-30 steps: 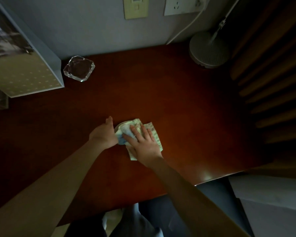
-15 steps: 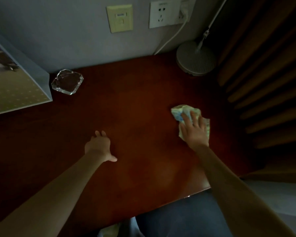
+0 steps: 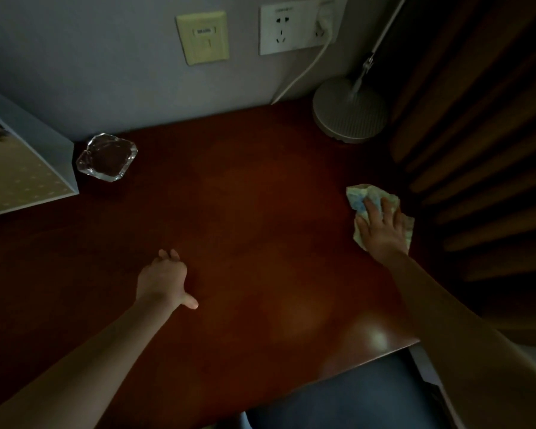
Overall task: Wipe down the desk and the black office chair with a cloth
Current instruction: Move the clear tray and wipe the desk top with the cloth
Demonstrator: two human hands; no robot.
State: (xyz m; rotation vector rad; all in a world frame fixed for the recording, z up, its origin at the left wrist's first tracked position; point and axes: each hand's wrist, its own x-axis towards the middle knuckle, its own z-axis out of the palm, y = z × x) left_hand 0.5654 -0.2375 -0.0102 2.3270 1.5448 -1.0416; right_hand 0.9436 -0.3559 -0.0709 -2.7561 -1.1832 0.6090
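A dark, polished red-brown desk [image 3: 245, 227] fills the dim view and meets a pale wall at the back. At its near edge the person's lap in blue trousers [image 3: 338, 394] shows, so they probably sit or stand close against it. The left hand [image 3: 163, 280] rests palm-down on bare wood left of centre, thumb stuck out sideways and the other fingers lying close together; it holds nothing and seems to be there as a brace. Further out, near the desk's right edge beside a slatted wooden panel [image 3: 477, 150], the right hand [image 3: 381, 230] presses flat on the crumpled pale cloth [image 3: 361, 196]. Its fingers are straight and spread, which keeps a broad patch of fabric bearing on the surface, and the bunched blue-tinted end pokes out beyond the fingertips. The desk wipe looks to be under way. The black office chair is not in view. Beyond, a glass ashtray [image 3: 107, 157] sits by the wall just beside a pale box [image 3: 19, 168], and a round lamp base [image 3: 350, 114] fills the back right corner, its cord [image 3: 304, 75] running up to a wall socket [image 3: 297, 26]. All of these would need wiping around or lifting.
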